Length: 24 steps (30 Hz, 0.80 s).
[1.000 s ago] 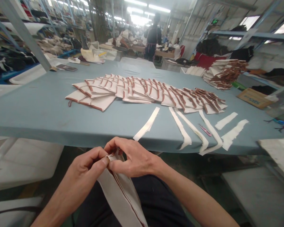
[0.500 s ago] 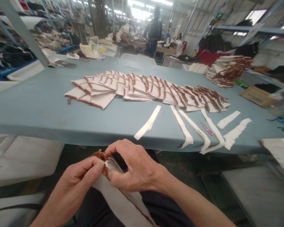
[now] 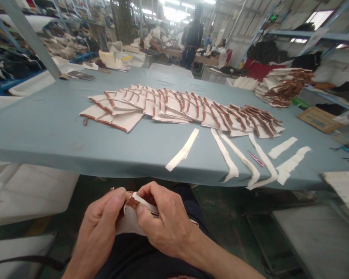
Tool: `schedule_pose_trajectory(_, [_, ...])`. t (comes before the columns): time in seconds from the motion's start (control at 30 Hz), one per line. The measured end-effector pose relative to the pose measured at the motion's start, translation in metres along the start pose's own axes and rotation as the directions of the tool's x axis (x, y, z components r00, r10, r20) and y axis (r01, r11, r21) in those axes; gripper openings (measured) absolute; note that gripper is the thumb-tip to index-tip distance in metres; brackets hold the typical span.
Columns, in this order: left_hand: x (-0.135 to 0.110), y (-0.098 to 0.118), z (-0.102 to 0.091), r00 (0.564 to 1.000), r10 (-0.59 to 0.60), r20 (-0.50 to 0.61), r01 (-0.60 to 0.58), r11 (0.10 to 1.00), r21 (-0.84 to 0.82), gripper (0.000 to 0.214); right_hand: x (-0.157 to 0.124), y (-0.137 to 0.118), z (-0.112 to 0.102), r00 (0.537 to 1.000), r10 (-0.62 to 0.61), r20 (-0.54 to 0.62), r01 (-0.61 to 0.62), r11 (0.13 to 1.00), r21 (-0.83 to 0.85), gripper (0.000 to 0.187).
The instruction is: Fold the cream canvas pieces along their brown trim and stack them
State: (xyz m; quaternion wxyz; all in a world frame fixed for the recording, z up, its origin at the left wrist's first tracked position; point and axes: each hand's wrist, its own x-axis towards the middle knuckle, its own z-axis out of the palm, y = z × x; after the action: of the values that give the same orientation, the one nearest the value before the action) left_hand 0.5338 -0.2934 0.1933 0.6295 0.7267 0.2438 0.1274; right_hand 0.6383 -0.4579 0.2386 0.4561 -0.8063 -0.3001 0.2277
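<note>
Head view: in the lower centre of the frame, below the near edge of the blue-grey cloth-covered table (image 3: 46, 135), the left hand (image 3: 100, 228) and the right hand (image 3: 165, 226) each pinch, thumb closed against fingers, the top edge of a cream fabric piece with brown trim (image 3: 127, 224) held over the lap. Across the middle of the frame an overlapping row of cream brown-trimmed pieces (image 3: 177, 108) lies on the table, with loose white fabric strips (image 3: 182, 150) and small pink snips (image 3: 256, 159) nearer its edge. A taller stack of like pieces (image 3: 282, 87) sits at the upper right.
</note>
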Motion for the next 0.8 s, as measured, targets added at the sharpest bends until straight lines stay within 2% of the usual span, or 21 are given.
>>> schedule_pose_trajectory(0.07, [0.001, 0.008, -0.003, 0.998, 0.01, 0.064, -0.011, 1.0, 0.011, 0.064, -0.001, 0.001, -0.002, 1.0, -0.003, 0.005, 0.003, 1.0, 0.003, 0.012])
schedule_pose_trajectory(0.13, [0.002, 0.02, -0.005, 0.993, 0.039, 0.111, -0.047, 0.996, 0.069, 0.055, -0.002, 0.003, -0.002, 1.0, -0.01, 0.001, 0.01, 1.0, 0.006, 0.015])
schedule_pose_trajectory(0.23, [0.006, 0.04, -0.003, 0.988, 0.065, 0.143, -0.09, 0.98, 0.177, 0.037, -0.001, 0.005, -0.001, 0.999, -0.044, -0.003, 0.044, 0.999, 0.019, 0.018])
schedule_pose_trajectory(0.33, [0.011, 0.051, -0.002, 0.982, 0.112, 0.153, -0.147, 0.959, 0.241, 0.034, -0.001, 0.007, -0.002, 0.998, -0.063, 0.018, 0.062, 0.996, 0.063, 0.021])
schedule_pose_trajectory(0.43, [0.014, 0.053, -0.003, 0.978, 0.144, 0.151, -0.179, 0.953, 0.246, 0.034, -0.001, 0.007, -0.007, 0.996, -0.081, 0.036, 0.078, 0.993, 0.092, 0.023])
schedule_pose_trajectory(0.63, [0.015, 0.051, -0.003, 0.977, 0.104, 0.186, -0.141, 0.969, 0.202, 0.035, -0.007, 0.01, -0.023, 0.981, -0.153, 0.123, 0.138, 0.983, 0.123, 0.042])
schedule_pose_trajectory(0.8, [0.013, 0.054, -0.006, 0.984, 0.078, 0.161, -0.1, 0.986, 0.134, 0.036, -0.007, 0.01, -0.027, 0.974, -0.179, 0.142, 0.15, 0.97, 0.189, 0.044])
